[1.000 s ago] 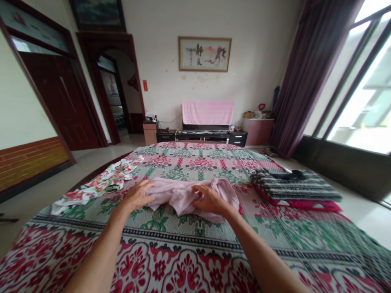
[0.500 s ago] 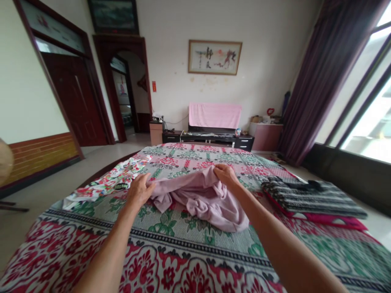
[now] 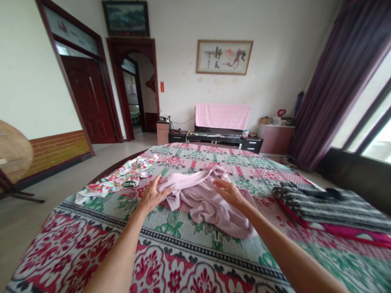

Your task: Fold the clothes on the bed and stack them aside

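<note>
A crumpled pale pink garment [image 3: 210,203] lies on the patterned cloth [image 3: 195,260] in front of me, a long fold running along its far side. At that fold's left end is my left hand [image 3: 152,194], its fingers apart and its thumb resting against the fabric. My right hand [image 3: 230,193] hovers over the right part of the garment, fingers loosely spread and holding nothing. Some of the garment is hidden beneath my right hand and forearm.
A white garment with a colourful print [image 3: 122,179] lies at the left. Folded striped black-and-grey cloth [image 3: 330,207] rests on a red piece [image 3: 345,232] at the right. Beyond the covered surface stands a low black cabinet [image 3: 252,144]. A round wooden table [image 3: 15,150] is far left.
My right hand has let go of the fold at the garment's far side and drawn back toward me. That fold now lies lower. The view has turned slightly left.
</note>
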`<state>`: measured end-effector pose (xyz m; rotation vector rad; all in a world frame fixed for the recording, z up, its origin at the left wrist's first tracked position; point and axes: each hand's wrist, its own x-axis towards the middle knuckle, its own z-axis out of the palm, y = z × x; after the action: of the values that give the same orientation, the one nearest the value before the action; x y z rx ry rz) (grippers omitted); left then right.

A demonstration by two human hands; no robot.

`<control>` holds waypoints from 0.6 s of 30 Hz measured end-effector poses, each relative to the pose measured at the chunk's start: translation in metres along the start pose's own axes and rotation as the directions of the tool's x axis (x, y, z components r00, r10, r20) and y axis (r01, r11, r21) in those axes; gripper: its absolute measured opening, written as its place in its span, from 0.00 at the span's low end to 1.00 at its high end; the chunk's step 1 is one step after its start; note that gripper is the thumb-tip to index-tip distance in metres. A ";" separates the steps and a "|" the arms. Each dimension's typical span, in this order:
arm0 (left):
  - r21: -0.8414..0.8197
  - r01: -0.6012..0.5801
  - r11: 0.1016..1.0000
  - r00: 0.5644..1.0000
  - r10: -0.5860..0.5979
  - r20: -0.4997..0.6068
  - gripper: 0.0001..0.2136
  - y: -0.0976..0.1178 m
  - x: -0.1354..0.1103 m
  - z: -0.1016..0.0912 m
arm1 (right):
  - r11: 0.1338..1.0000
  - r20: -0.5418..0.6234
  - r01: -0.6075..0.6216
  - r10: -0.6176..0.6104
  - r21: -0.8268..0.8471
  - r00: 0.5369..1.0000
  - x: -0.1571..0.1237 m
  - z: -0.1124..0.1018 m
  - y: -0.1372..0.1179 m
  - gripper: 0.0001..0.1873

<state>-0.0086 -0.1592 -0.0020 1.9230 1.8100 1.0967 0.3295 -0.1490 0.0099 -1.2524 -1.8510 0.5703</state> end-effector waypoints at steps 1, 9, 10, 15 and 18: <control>-0.009 -0.020 1.000 0.998 0.021 0.052 0.40 0.000 -0.001 -0.001 | 0.999 0.070 0.031 -0.029 -0.039 0.997 -0.010 0.006 -0.004 0.18; -0.043 0.047 0.998 0.977 -0.037 0.211 0.19 -0.002 0.006 -0.006 | 0.910 0.203 0.335 -0.290 -0.243 0.935 -0.051 0.037 -0.023 0.21; -0.072 0.094 0.993 0.971 -0.075 0.229 0.19 -0.001 0.011 -0.009 | 0.907 0.194 0.339 -0.296 -0.250 0.935 -0.052 0.038 -0.024 0.20; -0.183 0.285 0.941 0.914 -0.210 0.346 0.13 0.017 0.052 -0.032 | 0.904 0.191 0.333 -0.288 -0.270 0.938 -0.051 0.037 -0.024 0.17; -0.295 0.334 0.895 0.937 -0.281 0.208 0.16 0.025 0.080 -0.036 | 0.904 0.181 0.333 -0.292 -0.268 0.939 -0.051 0.038 -0.022 0.17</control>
<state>-0.0211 -0.0984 0.0655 1.4296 1.6513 1.0224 0.2957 -0.2015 -0.0141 -1.0854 -2.2622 0.2101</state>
